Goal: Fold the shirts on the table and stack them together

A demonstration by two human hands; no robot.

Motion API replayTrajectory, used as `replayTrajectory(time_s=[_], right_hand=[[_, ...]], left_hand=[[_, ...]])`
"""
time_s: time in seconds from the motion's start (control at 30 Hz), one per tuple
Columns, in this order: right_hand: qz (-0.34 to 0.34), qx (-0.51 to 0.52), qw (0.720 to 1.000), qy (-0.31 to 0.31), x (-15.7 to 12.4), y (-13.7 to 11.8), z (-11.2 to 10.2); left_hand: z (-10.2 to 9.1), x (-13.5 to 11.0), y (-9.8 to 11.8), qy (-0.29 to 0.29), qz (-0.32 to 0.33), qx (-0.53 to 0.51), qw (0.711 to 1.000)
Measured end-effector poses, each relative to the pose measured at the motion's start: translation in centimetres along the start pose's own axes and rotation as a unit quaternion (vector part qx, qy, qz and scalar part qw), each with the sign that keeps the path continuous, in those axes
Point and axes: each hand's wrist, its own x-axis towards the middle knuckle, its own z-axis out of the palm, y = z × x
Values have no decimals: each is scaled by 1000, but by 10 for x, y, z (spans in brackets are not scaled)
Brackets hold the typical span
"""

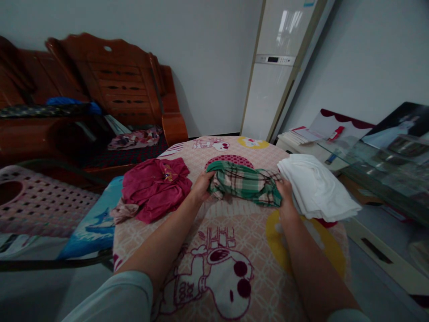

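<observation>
A green plaid garment (244, 182) lies bunched across the middle of a round table with a pink cartoon-print cloth (231, 250). My left hand (201, 187) grips its left end, fingers curled into the fabric. My right hand (285, 191) holds its right end, fingers closed on the cloth. A crumpled magenta garment (154, 188) lies to the left of my left hand. A folded white cloth (318, 190) rests just right of my right hand, close to it.
A carved wooden bench (110, 85) with clothes on it stands behind the table at left. A pink perforated plastic stool (40, 201) is at far left. A tall white appliance (275, 71) stands at the back. A low glass-topped cabinet (378, 165) with papers is at right.
</observation>
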Motion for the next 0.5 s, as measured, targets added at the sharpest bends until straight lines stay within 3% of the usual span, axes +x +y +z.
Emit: replayTrajectory(time_s=[0.1,0.2,0.27,0.33,0.4,0.5], right_hand=[[5,-48,997,-53,-4,-13,0],[8,-48,975,-217,-13,-29,1],[-7,-79,946,-314,-20,-37,1],[-40,-160,914,-371,-27,-42,1],[-77,-275,881,-377,-33,-46,1],[-116,-433,839,-309,-39,-51,3]], left_hand=[[-14,5,10,-18,13,40,999],[-32,7,24,-96,22,153,983],[-41,6,31,-179,25,248,952],[-45,4,33,-252,31,342,905],[-44,1,30,-281,50,425,859],[-38,-2,21,-242,100,500,826]])
